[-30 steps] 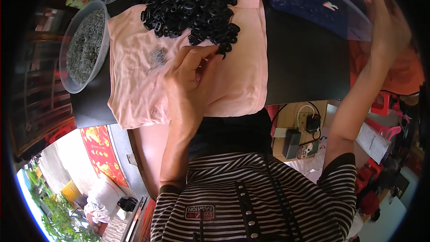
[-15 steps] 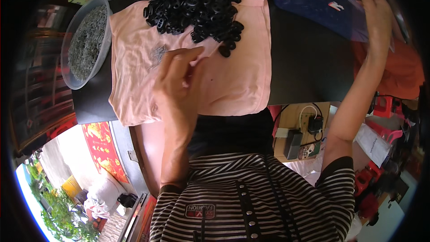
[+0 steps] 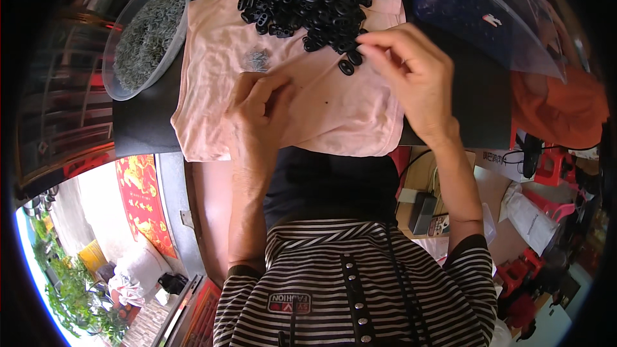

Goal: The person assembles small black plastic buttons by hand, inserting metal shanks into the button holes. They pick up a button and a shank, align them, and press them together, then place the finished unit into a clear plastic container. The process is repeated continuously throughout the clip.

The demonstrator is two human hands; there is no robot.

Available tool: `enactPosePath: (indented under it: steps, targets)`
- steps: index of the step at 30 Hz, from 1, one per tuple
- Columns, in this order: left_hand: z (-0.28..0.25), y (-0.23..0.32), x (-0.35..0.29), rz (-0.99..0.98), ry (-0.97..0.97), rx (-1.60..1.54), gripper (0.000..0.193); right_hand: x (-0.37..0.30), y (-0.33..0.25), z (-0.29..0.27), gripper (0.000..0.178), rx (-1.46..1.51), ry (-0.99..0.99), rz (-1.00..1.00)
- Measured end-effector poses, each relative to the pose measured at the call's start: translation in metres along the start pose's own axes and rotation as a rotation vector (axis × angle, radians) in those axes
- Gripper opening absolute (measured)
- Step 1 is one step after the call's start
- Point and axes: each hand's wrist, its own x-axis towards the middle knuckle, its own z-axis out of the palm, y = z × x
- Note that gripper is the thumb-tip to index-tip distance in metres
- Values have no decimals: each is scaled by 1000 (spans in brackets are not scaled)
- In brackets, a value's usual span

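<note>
A heap of small black oval pieces with holes (image 3: 308, 0) lies on a pink cloth (image 3: 321, 115) at the far side of the table. My right hand (image 3: 421, 80) reaches to the heap's near right edge, its index finger and thumb slightly apart beside a few loose pieces (image 3: 347, 66). Over the cloth's left half is my left hand (image 3: 254, 109), with curled fingers; anything between them is hidden. Just beyond it lies a small cluster of thin silvery metal bits (image 3: 257, 60).
An oval clear tub (image 3: 183, 45) full of small grey metal pieces stands at the left. On the right is a transparent plastic bag (image 3: 514, 16) over a dark blue surface. The black table (image 3: 459, 112) shows beside the cloth. An orange cloth (image 3: 556, 106) hangs farther right.
My right hand has come from the plastic bag at the far right to the black pieces. The left hand stays over the cloth, still curled. The whole view has shifted slightly.
</note>
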Motion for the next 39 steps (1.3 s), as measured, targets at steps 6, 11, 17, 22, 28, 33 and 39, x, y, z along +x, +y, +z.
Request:
enactPosePath:
  steps: [6,11,17,22,28,33,39]
  targets:
    - [4,-5,-4,-10,33,-26,13,6,-1,29,10,-221,-155,-69]
    - [6,-9,-6,2,76,-34,13,15,-9,40,14,-455,-266,-129]
    - [4,-7,-7,-3,83,-36,14,15,-14,41,13,-427,-353,-80]
    - [6,-10,-7,40,112,6,11,9,-13,29,9,-269,-319,-36]
    - [6,-13,-8,39,117,-17,10,16,-16,22,22,-68,-202,102]
    - [-6,-3,-7,-85,96,-275,13,12,-37,20,28,200,-189,355]
    - [-8,12,-10,-147,56,-641,16,4,-56,18,24,235,-250,323]
